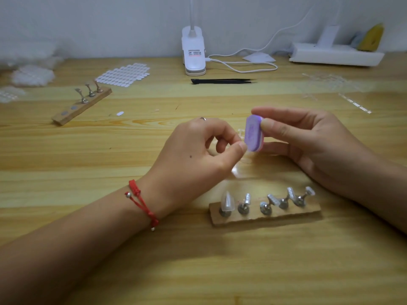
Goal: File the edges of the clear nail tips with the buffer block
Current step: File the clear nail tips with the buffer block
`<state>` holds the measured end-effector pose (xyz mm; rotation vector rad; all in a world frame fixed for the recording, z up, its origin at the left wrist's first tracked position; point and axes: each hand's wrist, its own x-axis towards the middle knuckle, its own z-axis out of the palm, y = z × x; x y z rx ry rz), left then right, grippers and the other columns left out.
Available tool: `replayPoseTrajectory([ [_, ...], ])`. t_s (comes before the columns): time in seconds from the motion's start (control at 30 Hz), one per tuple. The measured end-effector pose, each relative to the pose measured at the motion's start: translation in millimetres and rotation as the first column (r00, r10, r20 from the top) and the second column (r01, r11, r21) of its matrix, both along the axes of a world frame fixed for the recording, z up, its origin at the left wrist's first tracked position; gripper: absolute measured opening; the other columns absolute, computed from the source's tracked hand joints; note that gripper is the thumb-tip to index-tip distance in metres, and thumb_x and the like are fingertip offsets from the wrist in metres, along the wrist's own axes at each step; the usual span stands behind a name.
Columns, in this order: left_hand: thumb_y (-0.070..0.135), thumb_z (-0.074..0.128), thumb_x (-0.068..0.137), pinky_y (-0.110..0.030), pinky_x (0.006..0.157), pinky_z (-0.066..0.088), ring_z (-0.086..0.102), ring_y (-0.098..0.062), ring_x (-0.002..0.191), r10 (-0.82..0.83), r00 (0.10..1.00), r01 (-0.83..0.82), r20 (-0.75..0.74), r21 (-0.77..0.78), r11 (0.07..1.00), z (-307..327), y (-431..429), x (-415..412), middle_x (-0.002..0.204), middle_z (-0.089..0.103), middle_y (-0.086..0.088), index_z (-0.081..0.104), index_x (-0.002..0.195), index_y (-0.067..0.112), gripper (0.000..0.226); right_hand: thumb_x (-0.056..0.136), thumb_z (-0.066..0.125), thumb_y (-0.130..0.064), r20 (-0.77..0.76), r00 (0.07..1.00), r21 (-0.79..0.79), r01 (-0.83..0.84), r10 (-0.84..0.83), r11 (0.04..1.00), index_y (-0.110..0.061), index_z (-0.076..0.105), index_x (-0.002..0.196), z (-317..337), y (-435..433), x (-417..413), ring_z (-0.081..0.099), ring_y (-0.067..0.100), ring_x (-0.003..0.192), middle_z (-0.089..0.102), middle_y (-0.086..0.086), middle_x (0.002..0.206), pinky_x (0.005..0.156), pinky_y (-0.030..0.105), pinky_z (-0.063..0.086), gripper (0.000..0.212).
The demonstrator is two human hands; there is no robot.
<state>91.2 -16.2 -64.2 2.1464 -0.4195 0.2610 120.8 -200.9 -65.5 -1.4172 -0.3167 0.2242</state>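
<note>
- Your right hand [308,146] grips the buffer block [253,135], thumb on its near-right side and fingertips curled over the far edge. The block is purple and oval-faced, held upright above the table [198,271] at centre, with its broad face turned left.
- Your left hand [198,155] pinches a clear nail tip [241,134] between thumb and forefinger. The tip is faint and mostly hidden; it sits right against the left face of the block. Exact contact edge: cannot tell.
- Left wrist carries a red cord bracelet [143,203]; there is a ring [203,118] on one left finger.
- Near stand [264,216]: a wooden strip with five metal holders, just near of your hands. The leftmost holder bears a mounted nail tip [226,201], standing upright.
- Far stand [81,106]: a second wooden strip, far left, with three holders at its far end.
- Far side: a sheet of white ovals [124,74], a white clip lamp [193,51] with cable [242,64], and black tweezers [222,81] lying flat.
- Far right: a white power strip [334,55].
</note>
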Motion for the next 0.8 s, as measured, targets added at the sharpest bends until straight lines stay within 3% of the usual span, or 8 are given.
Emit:
replayPoseTrajectory([
  [0.1,0.033,0.059,0.075,-0.024,0.061,0.032,0.040,-0.008,0.062,0.016,1.000,-0.016,0.023,-0.004,1.000,0.3,0.2,-0.1,0.062,0.049,0.008,0.058,0.066,0.029,0.010,0.061,0.075,-0.031,0.041,0.998,-0.086,-0.032,0.036,0.996,-0.021,0.079,0.092,-0.1,1.3,-3.3,0.071,0.011,0.082,0.077,0.001,0.089,0.074,0.023,0.056,0.033],
  [0.27,0.035,0.059,0.075,-0.024,0.061,0.032,0.041,-0.007,0.062,-0.001,1.000,0.001,-0.015,0.002,1.000,-0.3,0.0,0.2,0.061,0.047,0.009,0.061,0.066,0.026,0.012,0.068,0.069,-0.016,-0.026,1.000,0.049,-0.005,0.006,0.999,-0.011,0.078,0.091,0.6,0.8,0.0,0.070,0.010,0.077,0.075,0.002,0.085,0.068,0.023,0.057,0.024],
  [0.4,0.034,0.059,0.074,-0.022,0.058,0.031,0.038,-0.006,0.059,0.015,1.000,-0.015,-0.005,-0.028,0.999,0.8,0.3,-0.5,0.056,0.044,0.011,0.058,0.063,0.029,0.012,0.062,0.074,-0.028,0.035,0.999,-0.070,-0.018,0.020,0.997,-0.019,0.079,0.090,-0.2,1.8,-3.1,0.071,0.013,0.081,0.076,0.003,0.089,0.075,0.025,0.057,0.030],
  [0.63,0.032,0.062,0.076,-0.017,0.052,0.029,0.034,-0.006,0.055,-0.057,0.991,0.040,-0.121,-0.143,0.989,1.7,3.4,1.5,0.052,0.042,0.014,0.064,0.066,0.020,0.016,0.069,0.067,-0.014,-0.017,1.000,0.052,-0.008,0.009,0.999,-0.011,0.077,0.091,1.6,2.0,-1.2,0.070,0.009,0.078,0.076,0.002,0.084,0.068,0.022,0.057,0.025],
  [0.8,0.021,0.069,0.084,-0.016,0.053,0.032,0.038,-0.008,0.058,-0.060,0.980,0.026,-0.191,-0.175,0.984,0.4,5.1,3.9,0.055,0.044,0.013,0.065,0.065,0.020,0.020,0.067,0.068,-0.015,-0.046,0.998,0.073,-0.035,0.039,0.997,-0.019,0.080,0.087,4.3,-1.3,-0.3,0.071,0.012,0.085,0.076,0.003,0.090,0.071,0.024,0.057,0.024],
])
